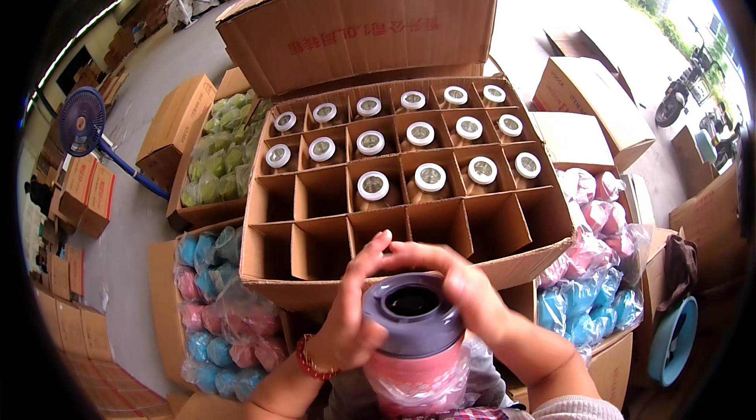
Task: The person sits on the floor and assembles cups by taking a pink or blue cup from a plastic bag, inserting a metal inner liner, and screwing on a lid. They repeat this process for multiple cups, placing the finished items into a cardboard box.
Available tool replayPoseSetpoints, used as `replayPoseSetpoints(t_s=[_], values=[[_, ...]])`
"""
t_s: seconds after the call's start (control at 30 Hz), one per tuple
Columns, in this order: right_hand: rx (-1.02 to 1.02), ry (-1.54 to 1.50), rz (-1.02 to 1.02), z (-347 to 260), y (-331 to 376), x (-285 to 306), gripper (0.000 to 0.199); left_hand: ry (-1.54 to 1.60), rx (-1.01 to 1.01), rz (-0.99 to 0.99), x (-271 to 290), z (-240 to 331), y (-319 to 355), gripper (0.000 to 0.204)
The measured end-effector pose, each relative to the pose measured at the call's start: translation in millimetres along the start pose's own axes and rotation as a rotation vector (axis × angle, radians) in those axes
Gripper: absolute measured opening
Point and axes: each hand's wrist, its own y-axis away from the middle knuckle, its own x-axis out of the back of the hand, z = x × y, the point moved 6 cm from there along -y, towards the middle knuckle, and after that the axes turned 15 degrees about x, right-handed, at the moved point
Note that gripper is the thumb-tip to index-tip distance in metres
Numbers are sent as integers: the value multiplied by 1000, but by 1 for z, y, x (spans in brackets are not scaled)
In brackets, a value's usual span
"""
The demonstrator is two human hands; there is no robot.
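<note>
A pink flask (417,381) with a grey-purple collar and a dark open mouth stands upright at my lap, clear plastic film around its body. My left hand (350,321) is closed against the left side of the collar, a red beaded bracelet on its wrist. From the right, my right hand (465,286) curves around the collar, its fingers slightly blurred and meeting the left fingertips beyond the mouth. Just past both hands is a cardboard divider box (299,286). Bottles with white-rimmed round tops (374,184) fill its far cells, while the nearest row has none.
Open cartons hold plastic-wrapped blue and pink items (216,349) at left, green ones (220,160) farther back, and more pink and blue ones (583,294) at right. A blue fan (83,121) stands far left. A blue basin (673,341) leans at right, below a parked motorbike (681,85).
</note>
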Motion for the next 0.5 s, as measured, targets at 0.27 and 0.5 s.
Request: replayPoseSetpoints(t_s=[0.27,0.5], values=[[-3,-196,438,32,-31,61,37,186,-73,-172,22,71,-29,77],[-134,-577,92,25,-13,8,59,-27,-88,-184,3,1,7,84]])
